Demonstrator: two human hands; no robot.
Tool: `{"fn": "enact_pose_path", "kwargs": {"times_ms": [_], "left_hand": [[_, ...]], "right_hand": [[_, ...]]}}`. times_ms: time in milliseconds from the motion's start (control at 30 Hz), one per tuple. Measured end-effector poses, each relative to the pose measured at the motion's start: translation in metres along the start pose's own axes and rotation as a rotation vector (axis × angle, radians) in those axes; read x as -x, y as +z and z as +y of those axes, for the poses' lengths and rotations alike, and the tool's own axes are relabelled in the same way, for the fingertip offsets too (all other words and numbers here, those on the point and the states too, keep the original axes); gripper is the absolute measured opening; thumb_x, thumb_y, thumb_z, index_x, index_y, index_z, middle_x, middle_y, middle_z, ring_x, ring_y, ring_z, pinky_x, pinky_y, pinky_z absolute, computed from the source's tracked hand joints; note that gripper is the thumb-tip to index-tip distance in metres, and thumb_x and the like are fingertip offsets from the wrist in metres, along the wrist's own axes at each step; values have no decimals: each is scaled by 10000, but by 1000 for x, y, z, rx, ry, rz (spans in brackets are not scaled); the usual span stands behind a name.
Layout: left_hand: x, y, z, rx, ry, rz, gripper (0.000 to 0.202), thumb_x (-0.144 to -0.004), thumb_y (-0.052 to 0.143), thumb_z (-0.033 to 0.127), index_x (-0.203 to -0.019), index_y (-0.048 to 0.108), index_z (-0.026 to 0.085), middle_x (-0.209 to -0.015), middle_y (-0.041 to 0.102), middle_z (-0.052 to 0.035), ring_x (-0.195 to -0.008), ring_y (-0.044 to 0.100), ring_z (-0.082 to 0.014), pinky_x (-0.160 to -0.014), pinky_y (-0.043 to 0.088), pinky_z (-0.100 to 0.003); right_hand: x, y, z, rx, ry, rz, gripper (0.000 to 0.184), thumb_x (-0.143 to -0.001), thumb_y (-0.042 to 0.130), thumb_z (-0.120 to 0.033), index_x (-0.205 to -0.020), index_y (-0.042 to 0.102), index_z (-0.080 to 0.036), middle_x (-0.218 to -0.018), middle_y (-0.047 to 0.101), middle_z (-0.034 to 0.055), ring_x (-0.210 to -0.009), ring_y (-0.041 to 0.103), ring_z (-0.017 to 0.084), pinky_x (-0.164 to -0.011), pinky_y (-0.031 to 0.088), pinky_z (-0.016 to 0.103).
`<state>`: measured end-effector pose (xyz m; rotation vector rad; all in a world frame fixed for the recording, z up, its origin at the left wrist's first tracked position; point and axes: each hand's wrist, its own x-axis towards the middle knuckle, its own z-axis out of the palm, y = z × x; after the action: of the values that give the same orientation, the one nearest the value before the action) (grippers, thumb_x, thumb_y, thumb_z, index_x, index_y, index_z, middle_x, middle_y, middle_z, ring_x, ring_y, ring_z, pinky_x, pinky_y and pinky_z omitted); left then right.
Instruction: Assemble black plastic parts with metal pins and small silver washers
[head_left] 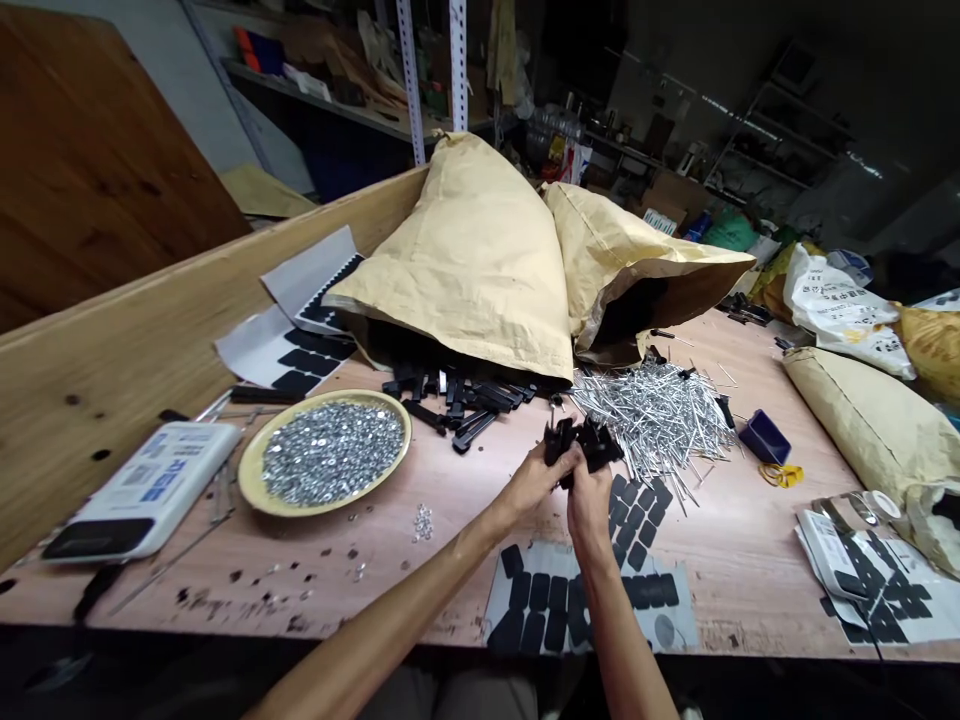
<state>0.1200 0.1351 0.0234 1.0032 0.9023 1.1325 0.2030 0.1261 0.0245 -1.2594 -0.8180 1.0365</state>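
In front of the sacks, my left hand point(538, 474) and my right hand point(590, 492) meet, both closed around a bunch of black plastic parts point(592, 440). The exact shape of the parts is hard to make out. Just beyond and to the right spreads a heap of thin metal pins point(656, 415). More black parts point(480, 400) spill from the mouth of a large paper sack point(480, 250). Under my forearms lies a backing sheet point(682, 610) with rows of black pads point(556, 592); loose black pads point(637, 520) are beside my right wrist.
At left, a yellow bowl point(251, 480) holds small metal pieces, beside a white electronic device point(150, 490). A second sack point(622, 235) stands open behind the pins. Rightward are a small blue box point(765, 437), yellow bands point(781, 475) and another sack point(870, 420). A wooden board point(187, 255) edges the left side.
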Motion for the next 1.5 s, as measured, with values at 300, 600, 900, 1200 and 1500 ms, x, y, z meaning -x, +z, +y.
{"fn": "enact_pose_path", "kwargs": {"times_ms": [300, 600, 900, 1200, 1500], "left_hand": [[-9, -2, 10, -63, 9, 26, 634, -638, 665, 610, -1045, 628, 125, -1083, 674, -115, -1071, 581, -273, -950, 424, -349], [5, 10, 18, -179, 197, 23, 542, -670, 632, 594, -986, 661, 155, -937, 705, -82, -981, 606, -269, -895, 449, -370], [-7, 2, 13, -174, 60, 19, 547, -659, 629, 609, -915, 658, 126, -907, 699, -97, -940, 613, -260, -867, 458, -368], [7, 5, 18, -29, 18, -105, 517, -569, 743, 549, -877, 692, 136, -886, 699, -69, -958, 593, -261, -901, 436, -362], [-9, -5, 1, 269, -355, 145, 327, -671, 737, 399, -784, 651, 105, -663, 649, -52, -684, 614, -168, -618, 467, -252]], "right_hand": [[2, -3, 0, 54, 13, -85, 458, -647, 683, -390, -1030, 631, -143, -981, 696, 83, -959, 624, 226, -863, 483, 350], [16, 3, 1, 70, -207, 158, 573, -700, 651, -449, -1155, 563, -112, -1022, 684, 136, -940, 634, 246, -881, 477, 401], [5, -6, 11, 167, -310, 134, 536, -742, 604, -424, -1195, 536, -147, -1166, 627, 135, -1129, 552, 246, -990, 402, 414], [22, -8, 7, 113, -327, 148, 491, -744, 594, -388, -1175, 537, -159, -1024, 682, 104, -1009, 619, 221, -945, 453, 394], [-6, -6, 11, 441, -122, -161, 311, -754, 498, -318, -972, 614, -128, -916, 694, 85, -849, 644, 221, -721, 523, 316]]}}
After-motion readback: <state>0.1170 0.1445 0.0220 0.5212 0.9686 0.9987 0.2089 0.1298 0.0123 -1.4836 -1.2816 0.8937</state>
